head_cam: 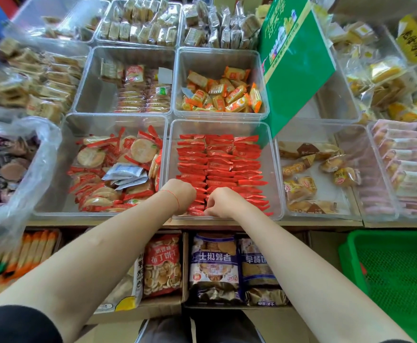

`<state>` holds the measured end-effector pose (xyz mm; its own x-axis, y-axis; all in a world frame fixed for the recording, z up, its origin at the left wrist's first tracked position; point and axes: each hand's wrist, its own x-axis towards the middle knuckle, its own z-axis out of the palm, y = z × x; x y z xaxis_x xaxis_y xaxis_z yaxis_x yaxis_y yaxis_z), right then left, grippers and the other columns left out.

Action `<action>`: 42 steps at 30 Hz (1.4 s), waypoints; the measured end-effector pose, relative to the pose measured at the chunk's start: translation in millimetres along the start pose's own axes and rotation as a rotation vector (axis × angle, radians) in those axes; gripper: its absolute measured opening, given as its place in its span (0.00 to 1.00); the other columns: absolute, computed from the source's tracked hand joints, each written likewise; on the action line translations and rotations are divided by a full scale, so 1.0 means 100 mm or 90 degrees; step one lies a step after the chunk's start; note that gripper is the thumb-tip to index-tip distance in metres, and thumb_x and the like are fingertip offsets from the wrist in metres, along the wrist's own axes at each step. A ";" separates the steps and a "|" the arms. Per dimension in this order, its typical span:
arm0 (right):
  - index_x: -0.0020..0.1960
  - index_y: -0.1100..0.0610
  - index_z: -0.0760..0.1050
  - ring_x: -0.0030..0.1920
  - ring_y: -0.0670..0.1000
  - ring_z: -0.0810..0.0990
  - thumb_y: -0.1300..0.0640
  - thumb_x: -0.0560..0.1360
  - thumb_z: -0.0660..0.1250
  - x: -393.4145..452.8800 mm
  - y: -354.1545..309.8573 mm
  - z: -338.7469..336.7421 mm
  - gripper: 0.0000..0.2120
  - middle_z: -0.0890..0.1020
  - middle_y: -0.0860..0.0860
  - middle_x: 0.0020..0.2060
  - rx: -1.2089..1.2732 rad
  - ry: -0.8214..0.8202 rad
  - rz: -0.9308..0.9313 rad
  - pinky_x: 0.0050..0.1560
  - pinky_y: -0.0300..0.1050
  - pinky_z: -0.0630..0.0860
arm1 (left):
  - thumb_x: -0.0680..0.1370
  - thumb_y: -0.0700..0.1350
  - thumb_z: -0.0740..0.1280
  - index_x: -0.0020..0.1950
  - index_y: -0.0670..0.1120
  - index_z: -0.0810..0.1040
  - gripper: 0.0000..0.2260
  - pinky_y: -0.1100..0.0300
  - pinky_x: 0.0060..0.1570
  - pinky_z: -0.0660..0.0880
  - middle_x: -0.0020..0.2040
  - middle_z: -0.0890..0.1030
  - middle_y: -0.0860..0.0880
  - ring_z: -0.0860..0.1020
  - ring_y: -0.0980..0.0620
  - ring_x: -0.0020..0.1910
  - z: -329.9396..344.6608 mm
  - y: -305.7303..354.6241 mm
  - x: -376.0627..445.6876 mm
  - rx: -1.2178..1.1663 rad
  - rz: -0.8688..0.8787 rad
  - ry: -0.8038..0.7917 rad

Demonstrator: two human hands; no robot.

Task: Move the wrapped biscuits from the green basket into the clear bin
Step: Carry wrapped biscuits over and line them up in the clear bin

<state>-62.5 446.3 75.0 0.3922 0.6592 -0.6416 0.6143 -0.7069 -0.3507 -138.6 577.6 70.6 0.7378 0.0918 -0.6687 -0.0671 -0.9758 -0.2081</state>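
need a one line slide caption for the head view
Both hands, left and right, tuck red wrapped biscuits into neat rows at the near edge of a clear bin, green basket at lower right.

Setting: snack shop, bulk display. Evidence: grid of clear bins [223,125] on a table [301,223], each stocked with 1 kind of wrapped biscuits [221,167] or cakes [309,169]. Printed retail bags [213,261] in cartons below. Green basket [398,273] at lower right.
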 end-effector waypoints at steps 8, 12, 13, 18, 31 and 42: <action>0.56 0.56 0.84 0.53 0.53 0.81 0.51 0.76 0.71 0.11 -0.12 0.05 0.12 0.84 0.51 0.53 0.001 -0.037 0.005 0.54 0.48 0.79 | 0.78 0.43 0.65 0.45 0.48 0.76 0.02 0.55 0.44 0.73 0.44 0.79 0.51 0.78 0.48 0.45 -0.13 -0.01 -0.05 0.046 -0.010 -0.024; 0.54 0.54 0.85 0.53 0.50 0.81 0.57 0.76 0.69 0.01 0.04 -0.16 0.09 0.84 0.48 0.54 0.031 -0.025 -0.002 0.53 0.43 0.78 | 0.80 0.42 0.62 0.58 0.48 0.78 0.09 0.54 0.57 0.71 0.56 0.80 0.49 0.78 0.48 0.56 -0.06 0.02 -0.03 0.067 -0.007 -0.046; 0.51 0.53 0.85 0.52 0.49 0.81 0.59 0.76 0.69 -0.03 0.10 -0.23 0.08 0.84 0.48 0.53 0.022 -0.008 0.004 0.52 0.44 0.78 | 0.80 0.42 0.62 0.58 0.48 0.78 0.09 0.54 0.56 0.72 0.56 0.80 0.49 0.78 0.47 0.56 -0.09 0.02 -0.03 0.049 -0.012 -0.054; 0.48 0.51 0.84 0.49 0.52 0.81 0.57 0.73 0.73 -0.14 0.30 -0.30 0.04 0.83 0.48 0.49 -0.152 -0.057 0.044 0.50 0.49 0.81 | 0.78 0.42 0.60 0.49 0.45 0.80 0.09 0.52 0.46 0.79 0.47 0.81 0.47 0.79 0.46 0.46 -0.24 0.08 -0.06 -0.201 -0.001 -0.029; 0.46 0.55 0.82 0.48 0.54 0.82 0.64 0.74 0.67 -0.05 0.27 -0.27 0.06 0.83 0.51 0.49 -0.211 -0.049 -0.014 0.47 0.49 0.82 | 0.79 0.48 0.59 0.37 0.45 0.77 0.14 0.56 0.38 0.74 0.39 0.79 0.48 0.76 0.48 0.37 -0.19 0.13 -0.02 -0.394 -0.060 0.010; 0.42 0.52 0.82 0.43 0.52 0.81 0.51 0.76 0.65 0.09 0.56 -0.42 0.09 0.82 0.48 0.41 -0.043 0.192 0.033 0.38 0.44 0.76 | 0.76 0.51 0.63 0.43 0.48 0.82 0.11 0.56 0.39 0.77 0.44 0.81 0.49 0.80 0.47 0.44 -0.22 0.24 0.17 -0.418 -0.104 0.206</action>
<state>4.7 423.6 78.1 0.6044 0.6757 -0.4222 0.6274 -0.7302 -0.2704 -112.6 551.4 69.5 0.8714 0.2815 -0.4017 0.4001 -0.8817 0.2502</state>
